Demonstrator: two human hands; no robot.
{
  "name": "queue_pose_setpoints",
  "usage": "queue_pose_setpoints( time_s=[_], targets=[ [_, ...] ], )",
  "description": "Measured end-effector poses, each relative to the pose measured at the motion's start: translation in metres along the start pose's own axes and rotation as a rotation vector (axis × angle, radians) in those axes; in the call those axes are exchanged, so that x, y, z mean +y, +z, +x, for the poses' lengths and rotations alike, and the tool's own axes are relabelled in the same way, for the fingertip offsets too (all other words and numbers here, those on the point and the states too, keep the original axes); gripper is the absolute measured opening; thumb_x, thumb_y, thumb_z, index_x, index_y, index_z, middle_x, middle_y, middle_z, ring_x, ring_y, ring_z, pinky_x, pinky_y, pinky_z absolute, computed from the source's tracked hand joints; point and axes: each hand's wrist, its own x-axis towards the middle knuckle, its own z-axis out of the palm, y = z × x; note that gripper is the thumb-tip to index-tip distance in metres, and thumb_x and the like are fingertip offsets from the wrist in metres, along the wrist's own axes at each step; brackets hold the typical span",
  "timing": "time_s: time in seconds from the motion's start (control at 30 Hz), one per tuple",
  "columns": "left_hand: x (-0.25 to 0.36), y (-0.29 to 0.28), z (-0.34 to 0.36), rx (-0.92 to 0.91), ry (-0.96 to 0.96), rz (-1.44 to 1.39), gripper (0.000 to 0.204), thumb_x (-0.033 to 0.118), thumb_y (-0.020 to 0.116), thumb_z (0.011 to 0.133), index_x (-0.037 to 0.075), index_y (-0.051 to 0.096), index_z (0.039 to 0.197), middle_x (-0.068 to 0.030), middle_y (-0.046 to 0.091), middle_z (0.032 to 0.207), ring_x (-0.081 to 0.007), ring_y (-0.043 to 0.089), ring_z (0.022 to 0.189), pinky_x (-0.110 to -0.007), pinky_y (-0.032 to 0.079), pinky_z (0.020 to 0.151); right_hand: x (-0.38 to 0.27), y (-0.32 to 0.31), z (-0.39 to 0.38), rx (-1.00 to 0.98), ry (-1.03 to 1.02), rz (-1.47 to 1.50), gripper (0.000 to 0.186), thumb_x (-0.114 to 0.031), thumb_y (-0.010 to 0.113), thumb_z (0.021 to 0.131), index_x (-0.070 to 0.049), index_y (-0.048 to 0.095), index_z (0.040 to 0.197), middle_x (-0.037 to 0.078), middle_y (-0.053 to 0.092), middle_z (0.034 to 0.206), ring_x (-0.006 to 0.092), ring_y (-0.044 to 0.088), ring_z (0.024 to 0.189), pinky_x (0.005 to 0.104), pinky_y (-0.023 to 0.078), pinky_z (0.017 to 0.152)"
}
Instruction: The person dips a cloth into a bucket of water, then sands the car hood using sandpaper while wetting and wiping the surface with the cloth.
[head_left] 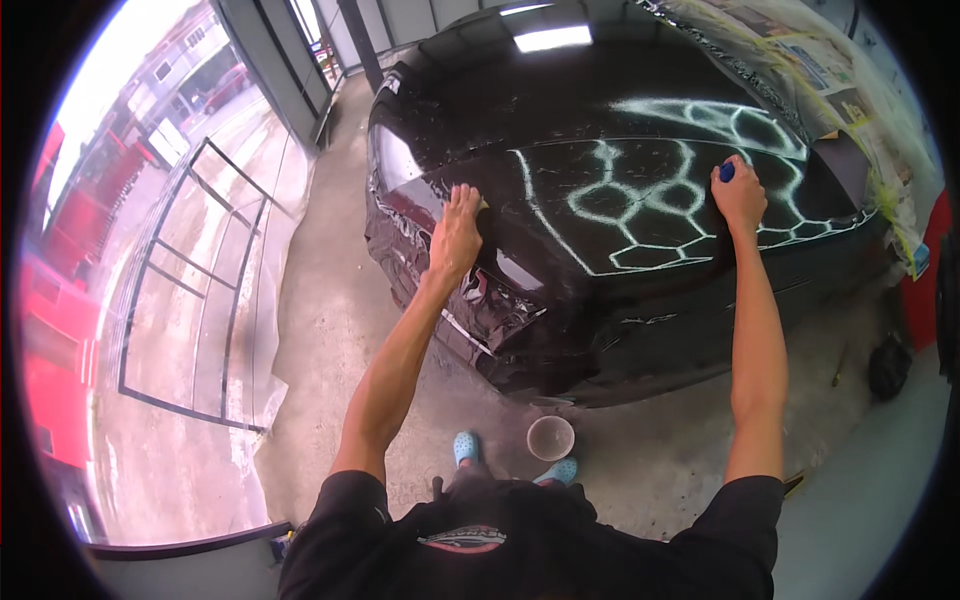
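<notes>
A glossy black car hood (pixel 480 110) spreads out in front of me, with pale glowing white-green lines (pixel 640 200) in a honeycomb-like pattern across its near right part. My left hand (pixel 457 230) presses on the hood's left side, fingers close together. A small yellowish edge (pixel 485 204) peeks out beside them; most of that thing is hidden. Over the patterned area, my right hand (pixel 742 198) is closed around a small blue object (pixel 727 172), of which only one end shows. Both arms reach far forward and apart.
Crumpled dark film (pixel 500 310) covers the car's front left corner. Taped newspaper and plastic sheeting (pixel 830 75) line the right side. A round pale bucket (pixel 551 438) stands between my feet in blue clogs (pixel 466 447). A black metal frame (pixel 180 290) is at left.
</notes>
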Motion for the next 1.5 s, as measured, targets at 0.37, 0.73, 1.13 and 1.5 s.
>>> queue_pose_setpoints(
  time_s=[0.37,0.73,1.13,1.5],
  targets=[
    [-0.007,0.009,-0.009,0.128,0.004,-0.081,0.054,-0.009,0.05,0.087,0.004,0.057,0.139,-0.0178,0.05,0.154,-0.0342,0.042,0.146,-0.046,0.039,0.12,-0.009,0.01,0.014,-0.023,-0.07,-0.002,0.029,-0.039,0.064,0.094,-0.02,0.064,0.116,0.009,0.067,0.115,0.0399,0.07,0.101,0.0554,0.057,0.082],
    [-0.016,0.0,-0.008,0.1,0.037,-0.028,0.057,-0.006,0.05,0.087,0.002,0.053,0.143,-0.0179,0.047,0.156,-0.0347,0.04,0.148,-0.048,0.038,0.121,-0.012,0.01,0.015,-0.002,-0.108,-0.033,0.027,-0.036,0.062,0.097,-0.016,0.06,0.115,0.01,0.068,0.114,0.0411,0.07,0.102,0.0537,0.057,0.081],
    [-0.028,-0.004,-0.013,0.077,0.065,-0.076,0.057,-0.01,0.05,0.089,0.002,0.05,0.145,-0.0175,0.045,0.157,-0.0335,0.039,0.148,-0.047,0.036,0.122,-0.016,0.008,0.013,0.009,-0.11,-0.023,0.025,-0.033,0.063,0.096,-0.015,0.06,0.114,0.01,0.068,0.115,0.0407,0.07,0.102,0.0528,0.058,0.081],
    [-0.009,0.014,-0.024,0.101,0.091,-0.102,0.058,-0.006,0.052,0.088,0.002,0.049,0.145,-0.0183,0.046,0.157,-0.0338,0.038,0.149,-0.047,0.038,0.121,-0.002,-0.004,-0.011,-0.059,-0.234,0.142,0.028,-0.033,0.067,0.096,-0.019,0.055,0.118,0.01,0.06,0.114,0.0415,0.068,0.101,0.0539,0.055,0.079]
  ],
)
